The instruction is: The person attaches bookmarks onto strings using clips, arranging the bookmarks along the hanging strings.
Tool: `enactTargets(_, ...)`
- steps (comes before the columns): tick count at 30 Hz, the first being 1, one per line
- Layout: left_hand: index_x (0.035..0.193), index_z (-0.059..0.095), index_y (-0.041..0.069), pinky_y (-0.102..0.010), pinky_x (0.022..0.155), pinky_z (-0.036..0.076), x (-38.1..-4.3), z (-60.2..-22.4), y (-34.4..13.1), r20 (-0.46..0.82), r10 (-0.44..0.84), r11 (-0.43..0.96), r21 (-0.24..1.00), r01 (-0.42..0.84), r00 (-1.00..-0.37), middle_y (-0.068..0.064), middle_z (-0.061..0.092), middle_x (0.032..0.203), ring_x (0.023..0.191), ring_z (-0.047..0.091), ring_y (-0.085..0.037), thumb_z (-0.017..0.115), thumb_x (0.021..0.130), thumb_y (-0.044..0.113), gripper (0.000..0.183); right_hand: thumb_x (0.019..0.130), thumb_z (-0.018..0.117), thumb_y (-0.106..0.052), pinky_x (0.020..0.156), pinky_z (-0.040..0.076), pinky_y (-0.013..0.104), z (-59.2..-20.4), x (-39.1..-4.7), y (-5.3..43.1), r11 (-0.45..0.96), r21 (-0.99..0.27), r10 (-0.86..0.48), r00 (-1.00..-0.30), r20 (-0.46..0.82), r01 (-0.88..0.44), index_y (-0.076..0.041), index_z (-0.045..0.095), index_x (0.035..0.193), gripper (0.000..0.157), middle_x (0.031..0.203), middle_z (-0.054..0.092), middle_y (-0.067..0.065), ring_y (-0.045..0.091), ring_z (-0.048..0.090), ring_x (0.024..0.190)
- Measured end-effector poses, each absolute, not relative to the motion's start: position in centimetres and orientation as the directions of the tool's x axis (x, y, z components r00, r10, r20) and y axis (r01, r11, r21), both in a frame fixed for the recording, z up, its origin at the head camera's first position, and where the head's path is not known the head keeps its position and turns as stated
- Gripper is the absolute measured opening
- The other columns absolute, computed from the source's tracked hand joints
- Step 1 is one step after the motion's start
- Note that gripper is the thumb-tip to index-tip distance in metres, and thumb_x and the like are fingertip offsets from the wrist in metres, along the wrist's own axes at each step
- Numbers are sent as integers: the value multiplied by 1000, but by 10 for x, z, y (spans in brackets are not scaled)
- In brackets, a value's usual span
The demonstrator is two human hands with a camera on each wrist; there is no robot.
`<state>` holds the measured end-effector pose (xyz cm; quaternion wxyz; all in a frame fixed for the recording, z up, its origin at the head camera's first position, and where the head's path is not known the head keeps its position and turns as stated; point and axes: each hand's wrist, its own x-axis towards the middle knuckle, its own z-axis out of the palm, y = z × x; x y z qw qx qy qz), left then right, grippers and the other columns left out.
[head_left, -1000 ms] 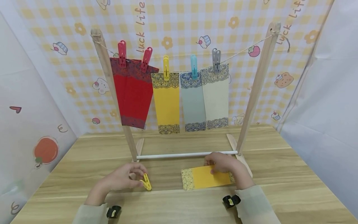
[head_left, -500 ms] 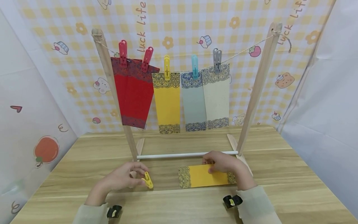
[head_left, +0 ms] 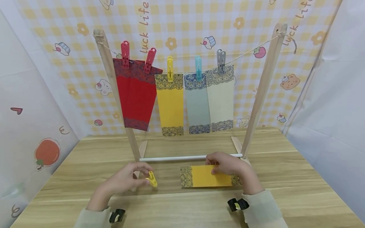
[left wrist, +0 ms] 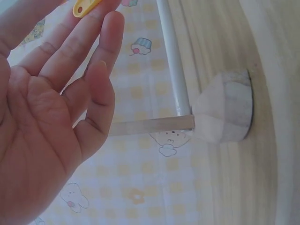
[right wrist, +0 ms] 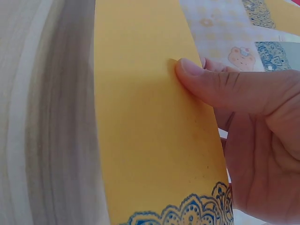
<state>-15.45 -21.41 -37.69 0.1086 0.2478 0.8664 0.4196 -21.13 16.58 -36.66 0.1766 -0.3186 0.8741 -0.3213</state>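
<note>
My left hand pinches a yellow clothespin between thumb and fingertips, over the table left of centre. Only one end of that clothespin shows at the top of the left wrist view. With my right hand I hold a yellow card with dark lace-patterned ends by its upper long edge. In the right wrist view the thumb lies on the card's face, and the other fingers are mostly hidden behind it. The card stands tilted, its long side running left to right.
Behind the hands stands a wooden frame with a string and a white bottom rod. Clothespins hold red cards, a yellow card, a pale blue-green card and a cream card on it. A checked cloth hangs behind.
The right hand has tilted the yellow card more upright and shifted it slightly left and up. My left hand has risen a little with the yellow clothespin. The hanging cards look the same.
</note>
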Motion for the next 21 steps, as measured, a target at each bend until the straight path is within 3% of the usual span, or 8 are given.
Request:
enactTargets(10, 118, 67, 8, -23, 64, 48, -151, -371, -206, 85, 486, 558, 736, 383, -870, 1, 70, 98, 93, 61, -10, 76, 87, 24, 36, 88, 67, -1, 62, 35, 23, -358, -208, 170, 574, -668, -676, -734, -62, -473, -9, 60, 93, 12, 73, 43, -5, 10, 40, 69)
enactTargets(15, 119, 68, 13, -24, 67, 48, -148, -367, -203, 144, 470, 582, 691, 429, -871, 2, 71, 101, 94, 60, -4, 76, 88, 26, 35, 90, 68, -5, 64, 38, 24, -350, -205, 172, 577, -650, -673, -739, -35, -494, -10, 60, 95, 11, 79, 49, -4, 11, 43, 72)
enactTargets(21, 120, 68, 16, -26, 69, 49, -146, -364, -197, 240, 443, 594, 643, 483, -864, 1, 72, 99, 92, 59, -1, 76, 88, 21, 33, 91, 69, -10, 78, 48, 27, -344, -204, 175, 577, -617, -680, -733, -1, -535, -11, 63, 102, 12, 94, 63, -3, 11, 52, 86)
